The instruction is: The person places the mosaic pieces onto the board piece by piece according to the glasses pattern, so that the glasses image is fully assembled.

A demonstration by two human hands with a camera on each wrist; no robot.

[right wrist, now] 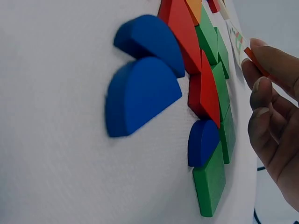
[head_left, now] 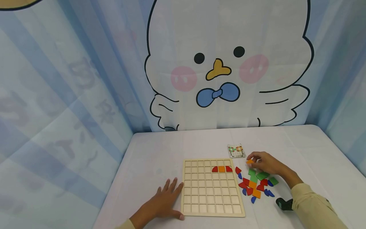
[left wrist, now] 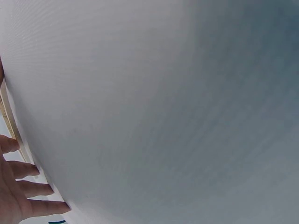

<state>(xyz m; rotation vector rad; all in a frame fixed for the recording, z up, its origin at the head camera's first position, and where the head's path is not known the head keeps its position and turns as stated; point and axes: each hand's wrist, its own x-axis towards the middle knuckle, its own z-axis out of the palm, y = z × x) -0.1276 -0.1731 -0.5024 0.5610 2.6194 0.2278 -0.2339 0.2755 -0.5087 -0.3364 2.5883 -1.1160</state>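
Standing by the table (head_left: 160, 152), I am noting: the right hand (head_left: 264, 163) is pinching one orange tile (head_left: 250, 161) between thumb and fingertips, just beyond the loose pile (head_left: 253, 184) and near a printed card (head_left: 236, 151). The left hand (head_left: 166, 202) is gripping nothing, its fingers spreading at the left edge of the wooden board (head_left: 198, 183), where a red-orange-red row (head_left: 221, 169) is sitting near the far right corner.

Risks, as I am judging them: the tile is offering little thickness, so a loose pinch could be letting it slip into the pile. A hand passing low could be scattering pieces (the blue ones (right wrist: 145, 100) are looking easily nudged). Uneven left-hand pressure could be skewing the board and jolting the row. The right sleeve (head_left: 311, 203) could be dragging the dark object (head_left: 283, 204) beside it.
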